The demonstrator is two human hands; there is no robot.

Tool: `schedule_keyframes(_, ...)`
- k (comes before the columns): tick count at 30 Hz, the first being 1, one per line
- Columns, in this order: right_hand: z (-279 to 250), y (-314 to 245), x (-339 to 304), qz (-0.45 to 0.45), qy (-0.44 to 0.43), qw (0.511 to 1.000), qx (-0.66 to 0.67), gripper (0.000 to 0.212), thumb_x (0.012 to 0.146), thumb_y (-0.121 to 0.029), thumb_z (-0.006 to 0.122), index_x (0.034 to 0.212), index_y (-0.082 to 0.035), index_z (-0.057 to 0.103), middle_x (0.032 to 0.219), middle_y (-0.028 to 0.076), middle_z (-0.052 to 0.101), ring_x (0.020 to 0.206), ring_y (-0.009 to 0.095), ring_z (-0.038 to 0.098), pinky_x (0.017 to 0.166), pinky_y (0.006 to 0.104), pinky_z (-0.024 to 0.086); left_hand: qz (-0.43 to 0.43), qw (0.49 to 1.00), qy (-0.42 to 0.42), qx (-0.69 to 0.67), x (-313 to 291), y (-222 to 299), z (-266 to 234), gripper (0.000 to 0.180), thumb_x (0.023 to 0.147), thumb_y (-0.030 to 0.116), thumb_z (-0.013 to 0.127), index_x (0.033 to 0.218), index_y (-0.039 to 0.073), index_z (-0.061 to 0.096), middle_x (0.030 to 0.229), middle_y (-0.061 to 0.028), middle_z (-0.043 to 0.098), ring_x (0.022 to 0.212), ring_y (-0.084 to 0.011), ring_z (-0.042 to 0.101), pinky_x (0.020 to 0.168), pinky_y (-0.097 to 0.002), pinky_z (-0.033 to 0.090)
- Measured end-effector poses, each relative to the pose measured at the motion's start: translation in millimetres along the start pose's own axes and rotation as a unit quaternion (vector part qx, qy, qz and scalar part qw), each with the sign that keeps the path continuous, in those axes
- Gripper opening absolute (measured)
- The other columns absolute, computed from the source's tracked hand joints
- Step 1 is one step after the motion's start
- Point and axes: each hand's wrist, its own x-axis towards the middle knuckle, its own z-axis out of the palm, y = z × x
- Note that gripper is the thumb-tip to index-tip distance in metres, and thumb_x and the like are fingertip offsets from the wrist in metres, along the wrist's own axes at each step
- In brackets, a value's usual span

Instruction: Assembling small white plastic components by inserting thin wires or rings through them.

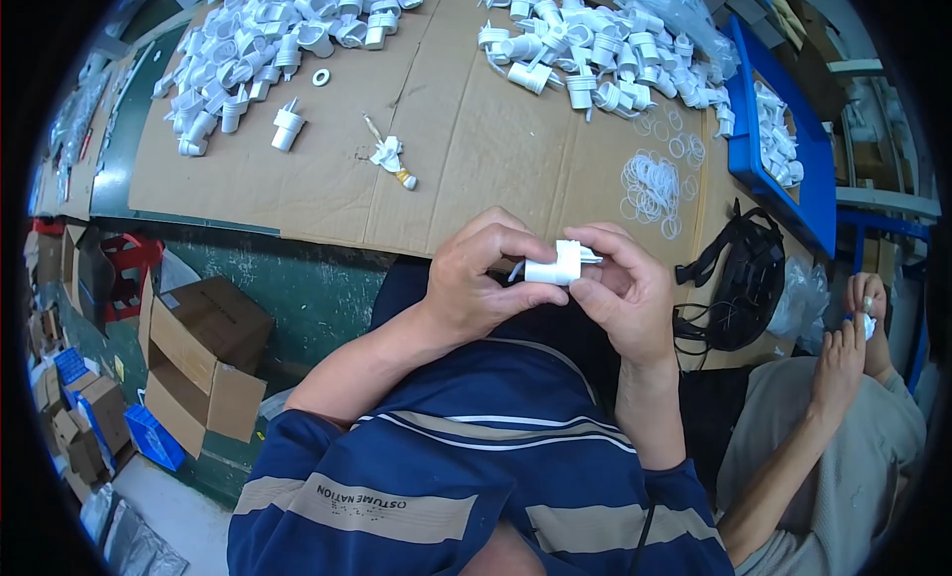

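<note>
Between my hands, in front of my body and just off the table's near edge, is a white plastic fitting [555, 271] lying sideways. My left hand [483, 274] pinches its left end between thumb and fingers. The right end, with a thin spout, is gripped by my right hand [627, 287]. On the cardboard-covered table [327, 194] lie a heap of white plastic fittings [288, 31] at the left and a second heap of white fittings [605, 51] at the right. Thin clear rings [652, 186] lie loose nearer me on the right.
A single fitting [288, 126], a white washer [320, 77] and a small brush-like tool with a wrapped handle [389, 158] lie apart. A blue bin [744, 145] holds more parts. At right are a black bag [739, 279] and a co-worker's hands [848, 353]. Cardboard boxes [203, 348] stand left.
</note>
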Motion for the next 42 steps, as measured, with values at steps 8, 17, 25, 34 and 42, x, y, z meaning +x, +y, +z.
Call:
schedule_keyframes(8,-7.4,12.5,2.7,0.102,0.03,0.991,0.08,0.034,0.089,0.005,0.07,0.123,0.006,0.068,0.104,0.011,0.068,0.08,0.013,0.062,0.073,0.0201,0.052,-0.051,0.998,-0.019,-0.044,1.1,-4.2,1.6,0.035,0.077,0.01,0.091,0.105,0.005,0.07,0.096,-0.0044,0.063,0.078,-0.0138,0.06,0.069,-0.0256,0.049)
schedule_keyframes(17,-10.1,6.5,8.2,0.096,0.069,0.99,-0.08,0.031,0.089,0.0,0.074,0.119,0.007,0.071,0.095,0.009,0.069,0.074,0.011,0.061,0.066,0.0203,0.05,-0.127,0.989,-0.038,-0.07,5.7,-6.7,11.7,0.042,0.085,0.0,0.081,0.124,0.002,0.066,0.106,-0.0081,0.067,0.084,-0.015,0.066,0.075,-0.0246,0.056)
schedule_keyframes(25,-43.9,27.2,23.9,-0.016,0.207,0.895,-0.394,0.016,0.089,-0.003,0.072,0.103,0.004,0.075,0.097,0.007,0.069,0.069,0.013,0.056,0.063,0.0258,0.047,-0.325,0.935,-0.078,-0.118,14.2,-1.8,-0.3,0.045,0.1,0.003,0.065,0.143,-0.001,0.054,0.122,-0.0155,0.065,0.101,-0.019,0.069,0.086,-0.0289,0.059)
schedule_keyframes(34,-73.2,71.8,35.9,-0.127,0.236,0.763,-0.589,0.013,0.093,-0.005,0.066,0.105,0.0,0.07,0.094,0.009,0.069,0.066,0.018,0.06,0.062,0.0301,0.05,-0.34,0.819,0.019,-0.462,20.7,-10.2,-0.6,0.046,0.111,0.02,0.051,0.15,-0.002,0.042,0.127,-0.0177,0.062,0.103,-0.021,0.067,0.089,-0.0295,0.058)
schedule_keyframes(42,-72.8,23.0,39.4,0.064,0.294,0.952,-0.052,0.019,0.097,-0.001,0.063,0.116,0.001,0.066,0.09,0.007,0.069,0.066,0.012,0.06,0.059,0.0233,0.049,-0.343,0.833,0.015,-0.434,18.6,-14.6,4.8,0.043,0.111,0.023,0.049,0.147,-0.001,0.045,0.131,-0.0199,0.062,0.1,-0.0199,0.068,0.085,-0.0285,0.058)
